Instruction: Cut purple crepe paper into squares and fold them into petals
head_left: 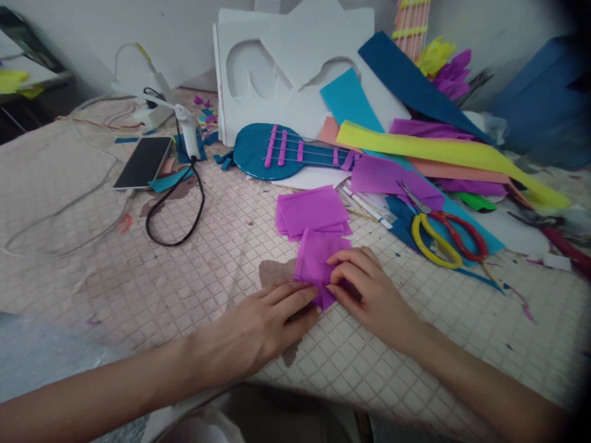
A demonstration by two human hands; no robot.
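Note:
A small purple crepe paper piece [319,253] lies on the quilted tablecloth in front of me, its near edge gathered to a folded corner. My left hand [258,323] grips that near edge at its left side, thumb below and fingers on top. From the right, my right hand [372,289] has its fingers curled in a pinch at the paper's right edge. Just beyond, touching the piece, is a loose stack of cut purple crepe paper squares [314,211]. Scissors [436,237] with one yellow and one red handle lie to the right on the paper strips.
A blue paper guitar model [265,154] lies at the back, before white cut-out boards [295,55]. Yellow crepe strips [429,147] and blue strips pile up at right, near red-handled pliers [561,240]. A phone [144,161], a white handheld device [188,132] and cables occupy the left.

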